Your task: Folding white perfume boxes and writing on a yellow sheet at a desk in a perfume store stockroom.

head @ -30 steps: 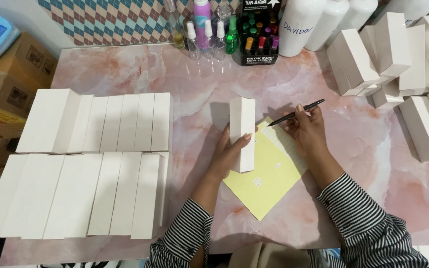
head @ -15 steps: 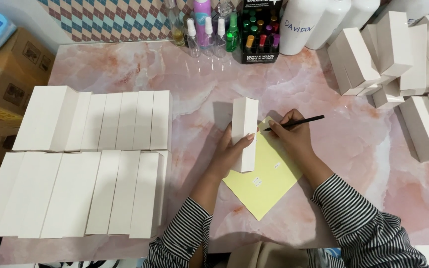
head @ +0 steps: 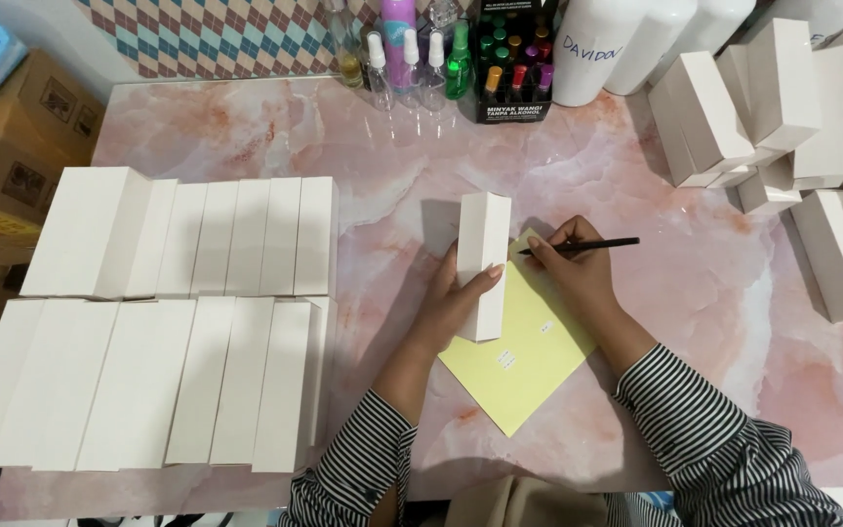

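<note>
My left hand point(head: 456, 298) grips a tall white box point(head: 481, 262) that stands upright on a yellow sheet point(head: 529, 351) in the middle of the pink marble table point(head: 695, 293). My right hand point(head: 573, 268) holds a thin black pen point(head: 587, 245), its tip close to the box's right side and over the sheet's top corner. A few small white stickers lie on the yellow sheet. Both my sleeves are black-and-white striped.
Two rows of flat-lying white boxes point(head: 168, 322) fill the table's left side. A loose pile of white boxes point(head: 782, 117) sits at the right. Small spray bottles point(head: 412, 63), a black display of little bottles point(head: 509, 73) and large white bottles point(head: 597, 49) stand along the back. Cardboard cartons point(head: 12, 146) are off the left edge.
My right hand has come down and left with the pen, from raised beside the sheet to near the box's side. My left hand keeps the box upright.
</note>
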